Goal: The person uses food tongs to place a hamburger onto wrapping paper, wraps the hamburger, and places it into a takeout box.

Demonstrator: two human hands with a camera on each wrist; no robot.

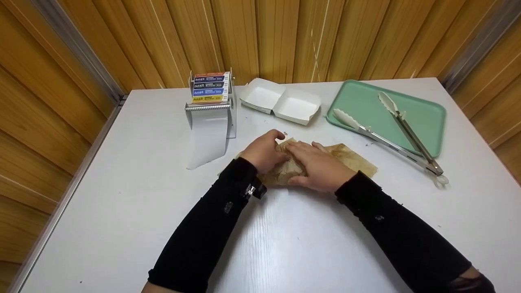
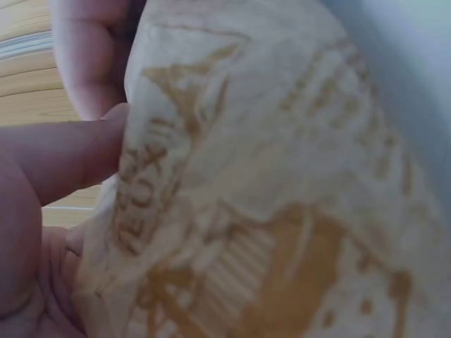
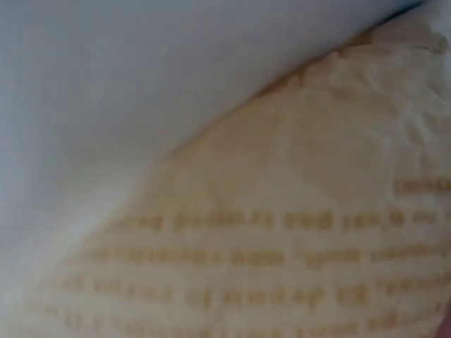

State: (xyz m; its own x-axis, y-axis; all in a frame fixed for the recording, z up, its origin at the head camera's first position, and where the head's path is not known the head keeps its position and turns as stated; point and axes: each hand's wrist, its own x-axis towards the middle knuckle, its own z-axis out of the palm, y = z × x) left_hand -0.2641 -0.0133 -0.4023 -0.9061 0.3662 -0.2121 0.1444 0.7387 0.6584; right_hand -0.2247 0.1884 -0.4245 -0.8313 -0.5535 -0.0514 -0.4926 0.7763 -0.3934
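A sheet of crinkled, brown-printed wrapping paper [image 1: 285, 173] lies on the table in front of the person, bulging in the middle under both hands. Whatever makes the bulge is hidden. The left hand [image 1: 263, 151] grips the paper's left side; its thumb [image 2: 67, 158] presses on the printed face and its fingers curl behind the edge in the left wrist view. Across the top of the bulge lies the right hand [image 1: 319, 165], fingers fairly straight and pressing the paper. Printed lines of text on the paper [image 3: 282, 246] fill much of the right wrist view.
A label dispenser [image 1: 209, 97] with several coloured rolls stands at the back left, a white strip [image 1: 208, 138] hanging from it. Behind the hands sits an opened white carton [image 1: 299, 106]. On the right, metal tongs [image 1: 397, 148] lie partly on a green tray [image 1: 423, 118].
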